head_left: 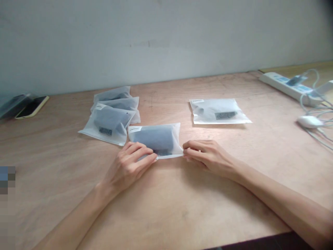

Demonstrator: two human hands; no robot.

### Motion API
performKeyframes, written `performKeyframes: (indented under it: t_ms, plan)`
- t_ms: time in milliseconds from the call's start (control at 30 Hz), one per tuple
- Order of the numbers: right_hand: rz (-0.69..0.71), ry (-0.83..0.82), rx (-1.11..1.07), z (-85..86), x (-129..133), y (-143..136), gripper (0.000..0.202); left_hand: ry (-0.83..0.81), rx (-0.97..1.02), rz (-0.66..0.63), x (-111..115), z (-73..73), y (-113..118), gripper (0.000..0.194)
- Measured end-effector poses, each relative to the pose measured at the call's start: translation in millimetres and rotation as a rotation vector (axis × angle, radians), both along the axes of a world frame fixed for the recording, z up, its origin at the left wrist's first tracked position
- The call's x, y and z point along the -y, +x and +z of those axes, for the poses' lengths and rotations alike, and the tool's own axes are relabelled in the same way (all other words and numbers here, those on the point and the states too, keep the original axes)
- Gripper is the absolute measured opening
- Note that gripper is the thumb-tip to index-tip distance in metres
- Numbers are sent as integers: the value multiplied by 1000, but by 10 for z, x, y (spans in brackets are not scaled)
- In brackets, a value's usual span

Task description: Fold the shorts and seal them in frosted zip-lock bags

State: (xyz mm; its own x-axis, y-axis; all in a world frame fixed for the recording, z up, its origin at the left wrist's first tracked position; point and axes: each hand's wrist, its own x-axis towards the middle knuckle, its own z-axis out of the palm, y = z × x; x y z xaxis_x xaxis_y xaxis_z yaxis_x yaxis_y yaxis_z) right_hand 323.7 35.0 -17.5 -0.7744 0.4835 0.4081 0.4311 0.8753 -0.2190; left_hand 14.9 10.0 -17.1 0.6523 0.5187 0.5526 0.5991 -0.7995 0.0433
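Note:
A frosted bag (161, 137) with a dark blue item inside lies on the wooden table in front of me. My left hand (136, 159) rests over its lower left part, fingers closed on the near edge. At the bag's lower right corner, my right hand (201, 152) pinches the edge between thumb and fingers. Left of it, several similar bags overlap, the nearest (108, 121) showing a dark printed label. Another frosted bag (218, 111) with a dark label lies flat at the right, touched by neither hand.
A phone (33, 107) and a clear bag with something dark (13, 104) are at the far left. A white power strip (288, 86) with cables and a white adapter (309, 121) lie at the right. A wall (166, 45) stands behind the table (166, 208).

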Motion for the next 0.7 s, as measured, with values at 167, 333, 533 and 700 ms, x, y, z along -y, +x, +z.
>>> performKeyframes:
  t_ms: [167, 333, 533, 700]
  plan:
    - [-3, 59, 90, 18, -45, 39, 18, -6, -113, 57, -62, -14, -40, 17]
    - [-6, 129, 148, 77, -91, 91, 22, -9, -161, 52, -93, 0, -127, 20]
    - [-121, 202, 191, 70, -200, 228, 21, -26, -281, 146, -178, -15, -329, 21]
    - [-206, 216, 252, 73, -196, 249, 17, -23, -360, 238, -228, -46, -428, 18]
